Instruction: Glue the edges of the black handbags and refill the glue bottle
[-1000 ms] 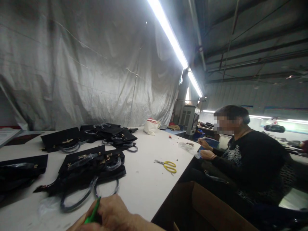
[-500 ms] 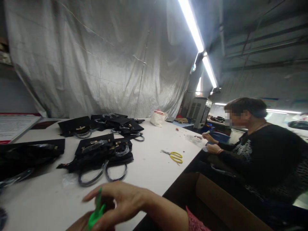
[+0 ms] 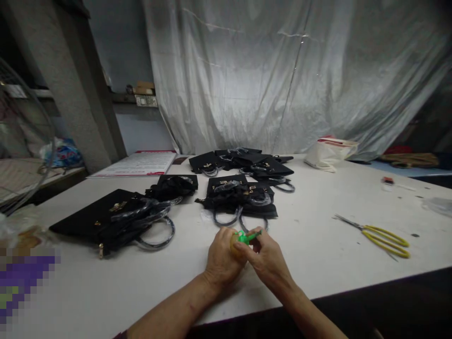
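Near the table's front edge, my left hand [image 3: 223, 259] is wrapped round a yellowish, rounded thing [image 3: 236, 248], mostly hidden by the fingers. My right hand [image 3: 265, 256] meets it from the right and pinches a small green plastic tool [image 3: 247, 238]. The tool touches or sits just over the top of the yellowish thing; its exact kind cannot be made out. Just beyond both hands lies a black handbag [image 3: 243, 195] with plastic-wrapped loop handles and gold-coloured fittings.
More black handbags lie at the left [image 3: 116, 216] and at the back [image 3: 247, 162] of the white table [image 3: 310, 235]. Yellow-handled scissors [image 3: 377, 238] rest at the right. A white bag [image 3: 330, 153] stands near the silver curtain [image 3: 240, 94]. A printed board [image 3: 136, 164] lies back left.
The view has swung left, so the co-worker at the right is out of view. My hands, low at the left before, now show together in the middle, the green tool still in the right.
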A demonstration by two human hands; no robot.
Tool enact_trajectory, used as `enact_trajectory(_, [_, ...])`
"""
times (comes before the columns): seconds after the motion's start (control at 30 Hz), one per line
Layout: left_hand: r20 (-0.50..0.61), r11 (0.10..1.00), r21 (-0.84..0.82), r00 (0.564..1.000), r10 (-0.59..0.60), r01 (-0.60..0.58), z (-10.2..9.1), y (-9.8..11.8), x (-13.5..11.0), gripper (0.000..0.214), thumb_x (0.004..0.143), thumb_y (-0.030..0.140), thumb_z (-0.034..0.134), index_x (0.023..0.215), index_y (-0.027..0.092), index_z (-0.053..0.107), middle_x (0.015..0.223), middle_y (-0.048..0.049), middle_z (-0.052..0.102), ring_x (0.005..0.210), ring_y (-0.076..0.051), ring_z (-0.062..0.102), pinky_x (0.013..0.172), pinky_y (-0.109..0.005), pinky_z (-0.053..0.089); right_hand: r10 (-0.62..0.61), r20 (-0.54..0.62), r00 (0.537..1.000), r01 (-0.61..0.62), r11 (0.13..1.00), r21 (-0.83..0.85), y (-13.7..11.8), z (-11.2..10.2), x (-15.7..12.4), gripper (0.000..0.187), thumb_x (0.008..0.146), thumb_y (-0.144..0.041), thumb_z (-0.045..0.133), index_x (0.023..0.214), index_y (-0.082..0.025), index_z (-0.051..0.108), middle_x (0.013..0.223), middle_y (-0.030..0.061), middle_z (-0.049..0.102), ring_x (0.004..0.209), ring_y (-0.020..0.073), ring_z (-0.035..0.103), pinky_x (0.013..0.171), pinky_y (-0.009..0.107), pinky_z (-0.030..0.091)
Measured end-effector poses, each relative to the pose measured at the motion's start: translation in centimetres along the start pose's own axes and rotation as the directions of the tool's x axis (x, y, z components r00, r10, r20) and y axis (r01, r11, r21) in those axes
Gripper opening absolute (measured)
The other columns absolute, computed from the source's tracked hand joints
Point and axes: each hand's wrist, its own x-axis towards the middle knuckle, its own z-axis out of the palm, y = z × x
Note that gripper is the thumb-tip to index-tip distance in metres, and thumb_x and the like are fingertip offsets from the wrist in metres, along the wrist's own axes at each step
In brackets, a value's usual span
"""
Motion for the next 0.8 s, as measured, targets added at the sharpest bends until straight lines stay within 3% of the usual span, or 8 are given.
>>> enact_trajectory(0.17, [0.061, 0.998, -0.052, 0.997, -0.043, 0.046, -0.2, 0.1, -0.2, 0.016, 0.079, 0.029, 0.066, 0.081, 0.02, 0.054, 0.088, -0.0045, 0.059, 0.08, -0.021, 0.055, 0.074, -0.036, 0.045, -0.073, 0.075, 0.995, 0.075, 0.997, -0.029, -0.3, -0.7, 0.6, 0.025, 0.087, -0.044, 0.064, 0.08, -0.02, 0.059, 0.069, -0.0011, 0.054, 0.06, 0.0149, 0.048, 0.058, 0.03, 0.037])
enact_trajectory(0.3, [0.367, 0.861, -0.433, 0.925, -0.102, 0.267, -0.3, 0.4, -0.2, 0.04, 0.059, 0.023, 0.085, 0.089, 0.018, 0.059, 0.089, -0.001, 0.064, 0.076, -0.016, 0.056, 0.064, -0.028, 0.045, -0.169, 0.256, 0.952, 0.177, 0.984, -0.006, -1.4, -3.2, 1.3, 0.017, 0.086, -0.033, 0.067, 0.078, -0.02, 0.059, 0.074, 0.0004, 0.056, 0.066, 0.015, 0.05, 0.061, 0.029, 0.037])
enact_trajectory(0.4, [0.634, 0.681, -0.586, 0.772, 0.049, 0.438, -0.8, 0.1, -0.1, 0.056, 0.05, 0.019, 0.092, 0.099, 0.016, 0.065, 0.089, 0.0006, 0.067, 0.074, -0.013, 0.059, 0.064, -0.025, 0.047, -0.253, 0.472, 0.844, 0.238, 0.967, 0.092, -2.9, -5.4, 1.9, 0.013, 0.087, -0.032, 0.068, 0.083, -0.02, 0.066, 0.081, 0.0014, 0.059, 0.074, 0.0153, 0.054, 0.067, 0.029, 0.042])
enact_trajectory(0.57, [0.895, 0.64, -0.441, 0.361, 0.262, 0.629, -1.9, -0.8, -0.2, 0.07, 0.037, 0.02, 0.1, 0.101, 0.017, 0.072, 0.085, -0.0019, 0.072, 0.076, -0.018, 0.066, 0.07, -0.03, 0.055, -0.27, 0.723, 0.636, 0.122, 0.96, 0.251, -3.8, -7.1, 2.7, 0.029, 0.088, -0.045, 0.07, 0.105, -0.021, 0.07, 0.094, 0.0032, 0.067, 0.082, 0.0164, 0.064, 0.072, 0.029, 0.054])
enact_trajectory(0.6, [0.895, 0.643, -0.437, 0.374, 0.242, 0.629, -1.9, -0.8, -0.3, 0.071, 0.038, 0.021, 0.1, 0.103, 0.017, 0.072, 0.085, -0.0021, 0.072, 0.076, -0.018, 0.066, 0.07, -0.03, 0.055, -0.243, 0.741, 0.626, 0.063, 0.963, 0.263, -3.4, -7.2, 2.7, 0.035, 0.088, -0.045, 0.071, 0.115, -0.022, 0.068, 0.1, 0.004, 0.069, 0.088, 0.0175, 0.066, 0.075, 0.03, 0.055])
enact_trajectory(0.67, [0.819, 0.644, -0.502, 0.557, 0.139, 0.577, -1.7, -0.8, -0.3, 0.067, 0.045, 0.024, 0.099, 0.105, 0.017, 0.071, 0.088, -0.0018, 0.07, 0.076, -0.016, 0.064, 0.07, -0.028, 0.053, -0.196, 0.739, 0.644, -0.054, 0.953, 0.3, -2.3, -7.0, 2.5, 0.053, 0.087, -0.043, 0.073, 0.134, -0.025, 0.058, 0.118, 0.0065, 0.068, 0.107, 0.0211, 0.066, 0.09, 0.036, 0.055])
enact_trajectory(0.73, [0.656, 0.633, -0.609, 0.752, 0.062, 0.479, -1.0, -0.8, -0.2, 0.067, 0.051, 0.025, 0.096, 0.112, 0.017, 0.068, 0.095, -0.0025, 0.069, 0.08, -0.015, 0.063, 0.073, -0.027, 0.051, -0.173, 0.681, 0.711, -0.111, 0.93, 0.352, -1.3, -6.7, 2.2, 0.064, 0.086, -0.045, 0.074, 0.142, -0.026, 0.05, 0.135, 0.0096, 0.061, 0.125, 0.0248, 0.059, 0.104, 0.043, 0.048])
enact_trajectory(0.8, [0.517, 0.628, -0.67, 0.856, 0.012, 0.396, -0.2, -0.8, 0.0, 0.072, 0.054, 0.025, 0.094, 0.119, 0.017, 0.063, 0.1, -0.0035, 0.068, 0.084, -0.016, 0.063, 0.075, -0.028, 0.05, -0.132, 0.58, 0.804, -0.076, 0.944, 0.321, -1.0, -6.1, 1.6, 0.059, 0.088, -0.05, 0.067, 0.139, -0.024, 0.051, 0.138, 0.0116, 0.059, 0.124, 0.0258, 0.058, 0.103, 0.043, 0.049])
